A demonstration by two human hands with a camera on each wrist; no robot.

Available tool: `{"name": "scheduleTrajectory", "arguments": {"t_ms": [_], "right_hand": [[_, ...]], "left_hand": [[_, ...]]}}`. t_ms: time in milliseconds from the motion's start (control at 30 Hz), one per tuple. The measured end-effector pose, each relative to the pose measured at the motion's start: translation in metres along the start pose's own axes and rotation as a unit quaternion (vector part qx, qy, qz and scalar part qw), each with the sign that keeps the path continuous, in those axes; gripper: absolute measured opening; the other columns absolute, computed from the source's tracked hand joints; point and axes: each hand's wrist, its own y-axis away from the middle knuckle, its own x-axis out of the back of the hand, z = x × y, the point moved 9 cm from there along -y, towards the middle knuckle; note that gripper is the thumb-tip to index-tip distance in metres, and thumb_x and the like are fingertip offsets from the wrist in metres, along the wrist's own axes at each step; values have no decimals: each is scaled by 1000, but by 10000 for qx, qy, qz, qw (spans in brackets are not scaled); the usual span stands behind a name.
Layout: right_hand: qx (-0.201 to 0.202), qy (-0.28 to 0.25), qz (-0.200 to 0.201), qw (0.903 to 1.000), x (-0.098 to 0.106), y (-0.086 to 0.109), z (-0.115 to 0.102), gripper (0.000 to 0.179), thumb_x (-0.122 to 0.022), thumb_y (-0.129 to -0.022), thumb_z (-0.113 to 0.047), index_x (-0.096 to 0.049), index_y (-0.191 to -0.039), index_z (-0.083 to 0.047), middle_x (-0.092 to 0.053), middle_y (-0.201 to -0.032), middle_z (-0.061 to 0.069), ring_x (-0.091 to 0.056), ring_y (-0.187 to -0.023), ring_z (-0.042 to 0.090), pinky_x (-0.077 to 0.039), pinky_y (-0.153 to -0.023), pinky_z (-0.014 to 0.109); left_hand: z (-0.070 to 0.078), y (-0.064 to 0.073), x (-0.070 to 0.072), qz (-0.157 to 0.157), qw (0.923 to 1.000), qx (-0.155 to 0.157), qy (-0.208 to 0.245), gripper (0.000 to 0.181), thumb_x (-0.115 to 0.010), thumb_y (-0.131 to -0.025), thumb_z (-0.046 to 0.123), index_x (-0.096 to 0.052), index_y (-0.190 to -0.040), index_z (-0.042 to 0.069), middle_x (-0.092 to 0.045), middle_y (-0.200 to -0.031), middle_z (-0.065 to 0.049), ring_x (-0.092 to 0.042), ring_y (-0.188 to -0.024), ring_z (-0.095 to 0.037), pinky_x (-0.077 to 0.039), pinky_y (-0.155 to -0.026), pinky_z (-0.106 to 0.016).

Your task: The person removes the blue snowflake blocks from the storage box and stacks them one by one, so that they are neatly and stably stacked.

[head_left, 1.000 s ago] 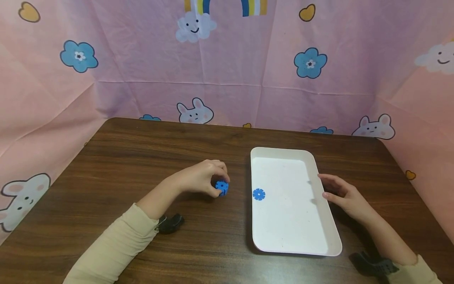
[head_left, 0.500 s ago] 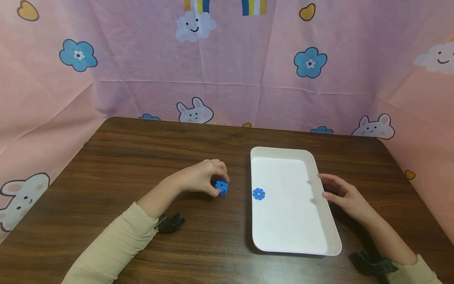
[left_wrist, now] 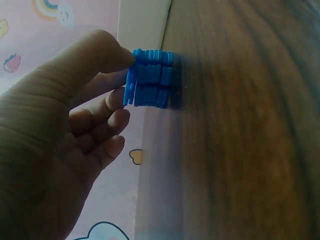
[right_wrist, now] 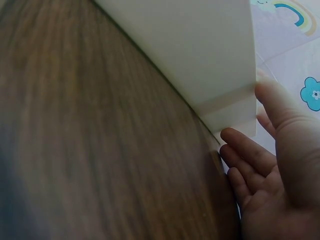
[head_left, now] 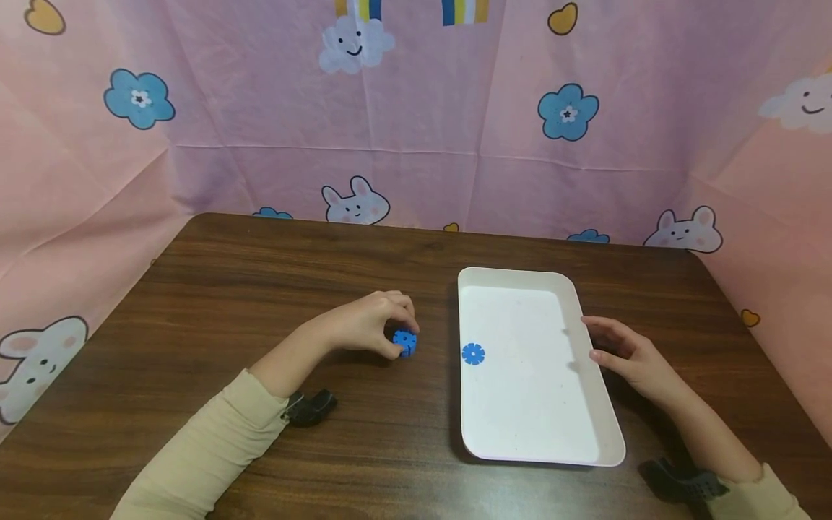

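Observation:
Left of the tray, a short stack of blue notched plastic discs (left_wrist: pixel 150 75) stands on the table. My left hand (head_left: pixel 377 323) pinches the top disc (left_wrist: pixel 129 85) by its edges between thumb and fingers. That disc sits slightly askew on the stack in the left wrist view. One more blue notched disc (head_left: pixel 473 354) lies in the white tray (head_left: pixel 601 426), against its left wall. My right hand (head_left: pixel 640 365) rests at the tray's right side. In the right wrist view its thumb (right_wrist: pixel 272 97) touches the rim and its other fingers lie loosely bent beside the outer wall.
The brown wooden table (head_left: pixel 273 267) extends around the tray and the stack. A pink and purple cloth (head_left: pixel 422 94) with cartoon prints hangs behind and at both sides. Each wrist wears a black device, such as the one on the left wrist (head_left: pixel 310 408).
Both hands, the stack and the tray stay where they were. The head view has shifted very slightly.

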Motion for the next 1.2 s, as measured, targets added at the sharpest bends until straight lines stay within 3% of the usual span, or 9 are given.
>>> {"name": "scheduleTrajectory", "arguments": {"t_ms": [433, 667, 933, 1200], "right_hand": [[46, 108, 35, 9999, 1, 1, -2, 49, -63, -90, -1, -46, -136, 0, -54, -123, -12, -54, -106, -2, -45, -82, 16], [123, 71, -5, 9999, 1, 0, -3, 48, -62, -90, 0, -46, -136, 1, -54, -123, -12, -54, -106, -1, -46, -82, 17], [304, -192, -57, 9993, -1, 0, -5, 48, -61, -90, 4, -45, -135, 5, -55, -122, -13, -54, -107, 0, -44, -84, 15], [287, -231, -61, 9993, -1, 1, -3, 48, -60, -90, 4, -44, -136, 4, -54, -123, -15, -53, -108, -1, -45, -84, 16]], "left_hand": [[1, 0, 0, 17, 10000, -49, 16, 28, -78, -75, 17, -74, -101, 8, -56, -96, 7, -49, -90, -12, -46, -79, -29], [4, -2, 5, 205, 9996, -101, 176, 28, -75, -77, 17, -73, -103, 7, -57, -96, 3, -50, -89, -15, -46, -75, -28], [25, -12, 8, 462, 9965, -576, 403, 30, -76, -81, 18, -70, -107, 5, -61, -101, -5, -51, -93, -17, -47, -79, -36], [45, -28, 1, 519, 9949, -824, 248, 30, -76, -82, 21, -69, -108, 6, -61, -103, -1, -49, -97, -12, -44, -85, -28]]}}
